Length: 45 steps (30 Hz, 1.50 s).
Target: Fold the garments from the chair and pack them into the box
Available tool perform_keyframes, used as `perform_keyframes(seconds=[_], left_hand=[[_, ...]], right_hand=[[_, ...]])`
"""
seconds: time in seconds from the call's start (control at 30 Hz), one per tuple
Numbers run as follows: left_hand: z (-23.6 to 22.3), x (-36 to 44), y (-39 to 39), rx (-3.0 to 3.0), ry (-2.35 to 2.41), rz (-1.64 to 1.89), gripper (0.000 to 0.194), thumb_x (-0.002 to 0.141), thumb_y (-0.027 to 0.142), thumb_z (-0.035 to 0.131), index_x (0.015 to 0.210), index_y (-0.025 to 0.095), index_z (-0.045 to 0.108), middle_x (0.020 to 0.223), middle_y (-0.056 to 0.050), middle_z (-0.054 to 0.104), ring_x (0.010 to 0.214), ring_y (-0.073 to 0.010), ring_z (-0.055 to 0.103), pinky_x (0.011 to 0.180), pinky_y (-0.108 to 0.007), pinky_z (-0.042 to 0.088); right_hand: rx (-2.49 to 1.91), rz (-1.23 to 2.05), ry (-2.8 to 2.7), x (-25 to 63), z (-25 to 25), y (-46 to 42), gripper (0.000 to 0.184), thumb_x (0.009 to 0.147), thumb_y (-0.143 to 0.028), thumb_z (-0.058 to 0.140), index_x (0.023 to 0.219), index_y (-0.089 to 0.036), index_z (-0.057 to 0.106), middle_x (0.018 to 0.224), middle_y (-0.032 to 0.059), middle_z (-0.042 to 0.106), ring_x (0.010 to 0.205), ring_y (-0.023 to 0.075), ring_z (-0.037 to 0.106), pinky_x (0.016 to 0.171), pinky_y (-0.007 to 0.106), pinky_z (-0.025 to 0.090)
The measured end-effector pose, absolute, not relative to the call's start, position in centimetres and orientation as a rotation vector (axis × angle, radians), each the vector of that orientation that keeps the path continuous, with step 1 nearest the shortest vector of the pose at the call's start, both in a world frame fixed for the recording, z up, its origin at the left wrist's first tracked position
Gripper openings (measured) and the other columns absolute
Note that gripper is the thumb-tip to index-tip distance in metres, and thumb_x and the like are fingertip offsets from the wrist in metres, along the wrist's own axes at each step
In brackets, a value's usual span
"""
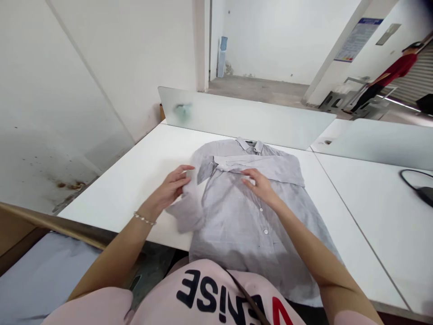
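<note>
A light grey button-up shirt (237, 216) lies front up on the white table (135, 180), collar toward the far side. One sleeve is folded across the chest. My left hand (174, 187) pinches the cuff end of the other sleeve at the shirt's left edge. My right hand (259, 185) lies flat on the chest, fingers stretched out over the folded sleeve, holding nothing.
A frosted divider panel (243, 117) stands along the table's far edge. A second white table (389, 212) adjoins on the right, with a black cable (417, 187) on it. A person in red (392, 74) stands far back right. A wall is on the left.
</note>
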<state>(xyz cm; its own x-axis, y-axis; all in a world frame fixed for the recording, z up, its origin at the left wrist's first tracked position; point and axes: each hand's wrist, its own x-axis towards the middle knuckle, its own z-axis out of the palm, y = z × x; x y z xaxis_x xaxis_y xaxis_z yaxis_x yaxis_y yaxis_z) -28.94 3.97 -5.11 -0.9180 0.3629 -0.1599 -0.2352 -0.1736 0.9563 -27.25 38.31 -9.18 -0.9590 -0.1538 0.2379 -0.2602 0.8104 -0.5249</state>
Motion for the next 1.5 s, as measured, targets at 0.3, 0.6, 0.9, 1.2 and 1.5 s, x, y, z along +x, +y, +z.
perform_keyframes(seconds=[0.3,0.6,0.9,1.2,1.5], left_hand=[[-8.8,-27.3,15.2,0.132,1.217,2.237,0.057,0.080,0.025,0.073,0.130,0.025,0.045,0.111,-0.006,0.066,0.095,-0.0195,0.072,0.091,-0.037,0.054],[-9.6,-26.5,17.5,0.038,1.090,2.236,0.051,0.092,0.040,0.059,0.140,0.031,0.042,0.151,-0.011,0.042,0.121,-0.0262,0.061,0.077,-0.034,0.058],[-9.0,-26.7,16.8,0.199,1.254,2.148,0.059,0.084,0.035,0.070,0.140,0.035,0.049,0.162,-0.006,0.028,0.144,-0.0307,0.039,0.097,-0.046,0.054],[-11.3,-26.6,15.8,0.640,1.855,2.010,0.030,0.090,0.035,0.064,0.118,0.023,0.061,0.103,-0.007,0.065,0.087,-0.0182,0.064,0.086,-0.033,0.048],[-13.5,-26.1,16.4,1.202,2.427,1.452,0.012,0.090,0.018,0.055,0.089,0.024,0.065,0.100,-0.008,0.063,0.102,-0.0251,0.057,0.095,-0.042,0.047]], right_hand=[[0.232,1.353,-2.508,-21.3,-8.4,33.5,0.031,0.099,-0.051,0.046,0.101,-0.021,0.055,0.102,0.0086,0.058,0.090,0.0195,0.060,0.078,0.034,0.054],[0.396,1.046,-2.701,-19.7,-10.3,33.8,0.041,0.100,-0.054,0.045,0.125,-0.025,0.057,0.113,0.0126,0.051,0.103,0.0249,0.058,0.093,0.045,0.053],[0.389,1.073,-2.844,-19.7,-11.4,34.4,0.062,0.098,-0.071,0.028,0.104,-0.020,0.063,0.087,0.0067,0.056,0.069,0.0182,0.056,0.069,0.034,0.050],[0.027,1.576,-2.799,-21.7,-6.8,40.7,0.065,0.083,-0.079,0.050,0.065,-0.017,0.057,0.057,-0.0007,0.046,0.056,0.0118,0.040,0.054,0.025,0.029],[0.261,1.565,-2.776,-27.7,-0.5,43.5,0.038,0.071,-0.044,0.078,0.093,-0.018,0.060,0.067,-0.0027,0.053,0.060,0.0120,0.046,0.054,0.024,0.034]])
